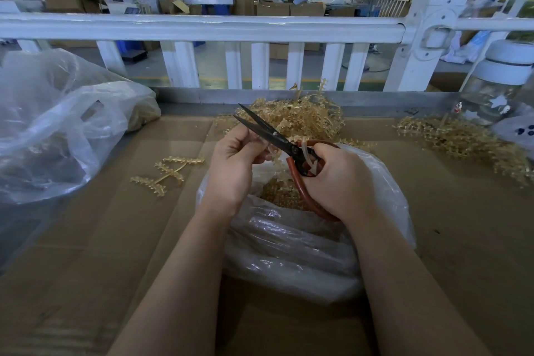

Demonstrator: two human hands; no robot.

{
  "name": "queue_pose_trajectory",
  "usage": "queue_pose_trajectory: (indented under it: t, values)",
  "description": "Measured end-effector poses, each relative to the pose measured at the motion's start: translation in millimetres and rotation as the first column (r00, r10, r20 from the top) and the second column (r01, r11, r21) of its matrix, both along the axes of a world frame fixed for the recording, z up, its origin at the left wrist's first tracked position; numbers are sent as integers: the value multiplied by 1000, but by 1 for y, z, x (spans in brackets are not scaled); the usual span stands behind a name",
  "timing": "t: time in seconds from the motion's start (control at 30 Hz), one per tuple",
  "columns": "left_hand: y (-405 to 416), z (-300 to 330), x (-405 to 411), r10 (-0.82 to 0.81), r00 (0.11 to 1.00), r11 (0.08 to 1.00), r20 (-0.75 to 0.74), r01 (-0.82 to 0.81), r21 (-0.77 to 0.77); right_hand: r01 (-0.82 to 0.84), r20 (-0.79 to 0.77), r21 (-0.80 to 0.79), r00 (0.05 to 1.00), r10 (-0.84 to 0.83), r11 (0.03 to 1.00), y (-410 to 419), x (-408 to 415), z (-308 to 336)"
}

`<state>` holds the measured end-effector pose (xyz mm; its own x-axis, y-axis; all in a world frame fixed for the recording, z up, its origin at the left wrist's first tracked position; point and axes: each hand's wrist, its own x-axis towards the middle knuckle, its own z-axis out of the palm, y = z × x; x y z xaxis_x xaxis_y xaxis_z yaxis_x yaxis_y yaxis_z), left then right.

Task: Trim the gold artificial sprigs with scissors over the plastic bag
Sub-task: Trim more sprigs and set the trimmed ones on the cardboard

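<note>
My right hand (pixel 338 179) grips the red handles of black-bladed scissors (pixel 268 131); the blades are slightly apart and point up and left. My left hand (pixel 234 165) pinches a small gold sprig piece (pixel 273 154) right beside the blades, most of it hidden by my fingers. Both hands hover over an open clear plastic bag (pixel 289 243) with gold trimmings (pixel 281 192) inside. A heap of gold sprigs (pixel 303 117) lies just behind the hands.
One loose sprig (pixel 164 172) lies on the cardboard (pixel 101 240) to the left. Another gold pile (pixel 462 139) sits at the right by a glass jar (pixel 491 95). A large crumpled bag (pixel 49 124) fills the left. A white railing (pixel 202 27) runs behind.
</note>
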<state>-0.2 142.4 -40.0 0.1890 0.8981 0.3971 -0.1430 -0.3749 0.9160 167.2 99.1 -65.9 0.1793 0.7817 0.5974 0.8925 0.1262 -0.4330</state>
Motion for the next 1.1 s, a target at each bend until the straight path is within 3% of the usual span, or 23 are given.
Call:
queue_pose_trajectory:
  t: [0.17,0.33,0.53,0.83,1.0,1.1]
  values:
    - [3,0,0,15,998,997,68,-10,-76,-13,-22,-10,1000,13,1000,-2,-4,3]
    - [6,-1,-2,50,978,985,204,-15,-170,-103,-227,-40,970,91,994,-2,-6,6]
    - [8,-5,-1,89,970,988,225,-59,-140,-200,-388,-56,907,163,978,2,-7,7]
    - [17,-9,-1,267,886,941,379,-155,-301,-354,-413,-210,877,246,911,-4,-13,9]
    - [18,-6,-5,317,768,909,557,-79,-409,-354,-406,-155,874,267,922,-3,-11,7]
    - [15,-3,-3,248,815,924,523,-37,-381,-316,-454,-109,859,236,942,-1,-9,7]
